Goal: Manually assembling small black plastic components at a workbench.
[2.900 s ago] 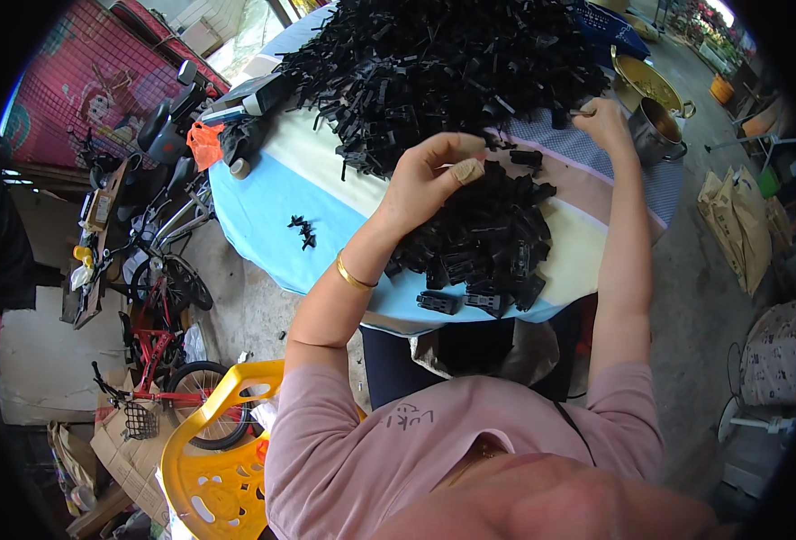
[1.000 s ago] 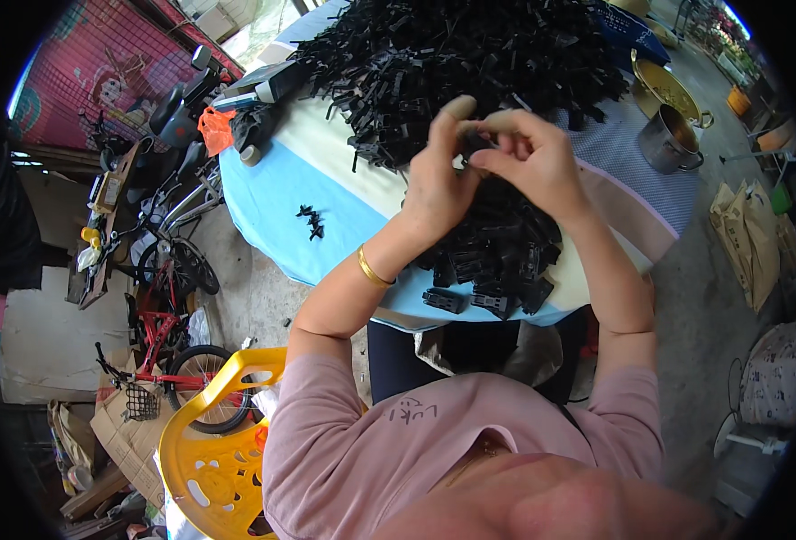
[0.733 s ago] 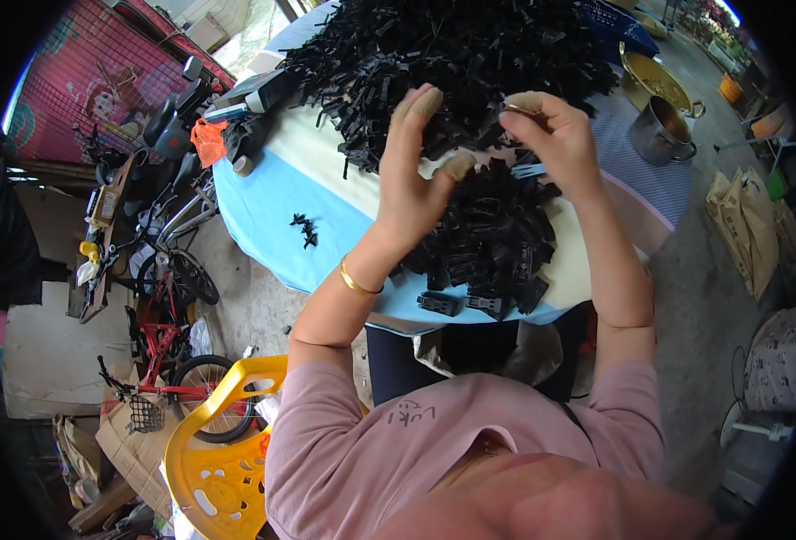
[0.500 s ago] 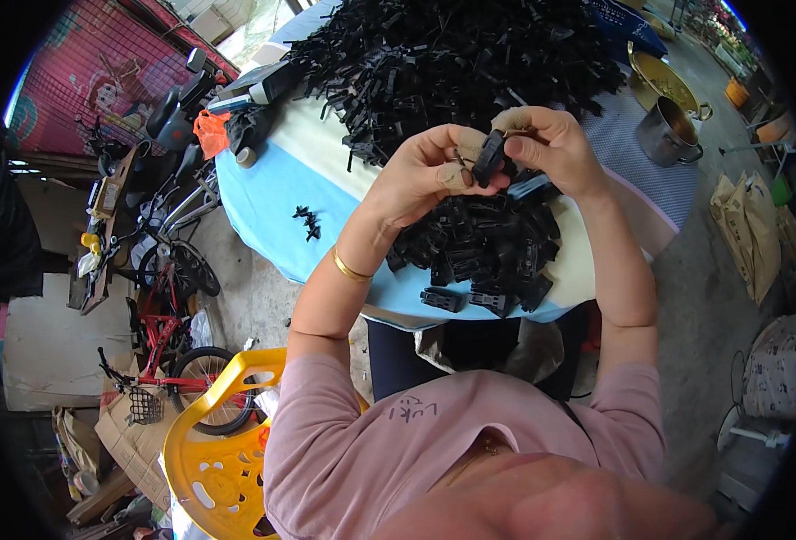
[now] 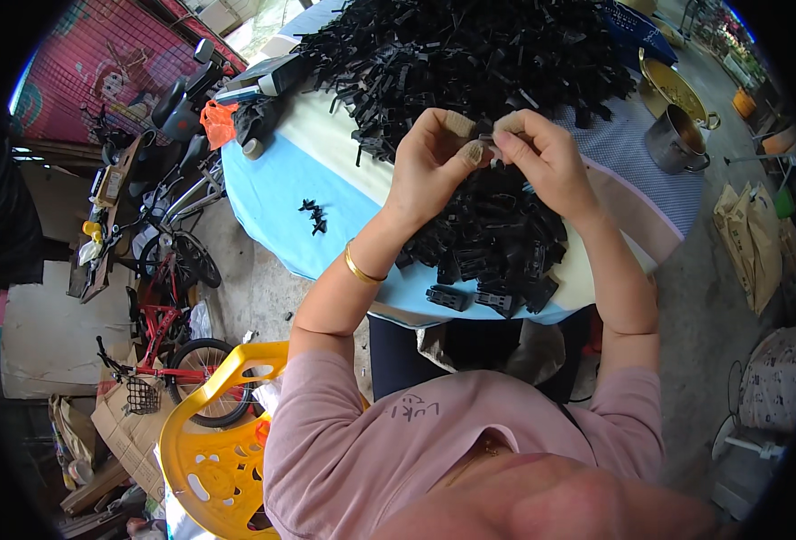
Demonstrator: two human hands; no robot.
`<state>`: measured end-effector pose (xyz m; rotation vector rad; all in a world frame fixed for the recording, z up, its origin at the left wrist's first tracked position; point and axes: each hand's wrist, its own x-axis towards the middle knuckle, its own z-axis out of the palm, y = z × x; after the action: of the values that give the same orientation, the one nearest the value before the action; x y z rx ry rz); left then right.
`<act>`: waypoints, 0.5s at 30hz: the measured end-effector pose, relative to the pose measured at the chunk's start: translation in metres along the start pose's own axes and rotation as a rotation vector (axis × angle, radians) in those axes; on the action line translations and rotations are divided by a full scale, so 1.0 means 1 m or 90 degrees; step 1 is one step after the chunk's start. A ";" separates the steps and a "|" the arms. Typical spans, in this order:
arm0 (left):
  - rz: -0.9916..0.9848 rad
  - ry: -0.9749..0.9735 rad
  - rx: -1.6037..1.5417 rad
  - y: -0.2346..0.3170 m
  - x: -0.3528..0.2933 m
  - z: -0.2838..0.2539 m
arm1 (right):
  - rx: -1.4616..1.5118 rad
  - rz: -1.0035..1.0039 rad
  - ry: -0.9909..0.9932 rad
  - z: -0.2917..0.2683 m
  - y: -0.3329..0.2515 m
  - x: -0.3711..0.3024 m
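Both hands have drawn closer together since half a second ago, fingertips now meeting over the table. Nearest, at six o'clock, a small heap of black plastic clips [image 5: 492, 243] lies on the blue tablecloth [image 5: 272, 193]. Above it the left hand [image 5: 429, 162] and right hand [image 5: 547, 157] pinch one small black piece [image 5: 486, 142] between thumbs and forefingers. Beyond, at twelve o'clock, spreads the large pile of black parts [image 5: 470, 54]; a metal pot [image 5: 677, 139] stands at two o'clock.
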<state>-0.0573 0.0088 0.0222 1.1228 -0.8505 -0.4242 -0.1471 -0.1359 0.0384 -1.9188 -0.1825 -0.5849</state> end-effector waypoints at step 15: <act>0.314 0.102 0.392 -0.003 -0.004 0.009 | -0.060 0.063 0.005 0.004 -0.006 -0.002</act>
<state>-0.0667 0.0050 0.0199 1.4240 -1.1103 0.3616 -0.1498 -0.1294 0.0409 -2.0041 -0.0549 -0.5421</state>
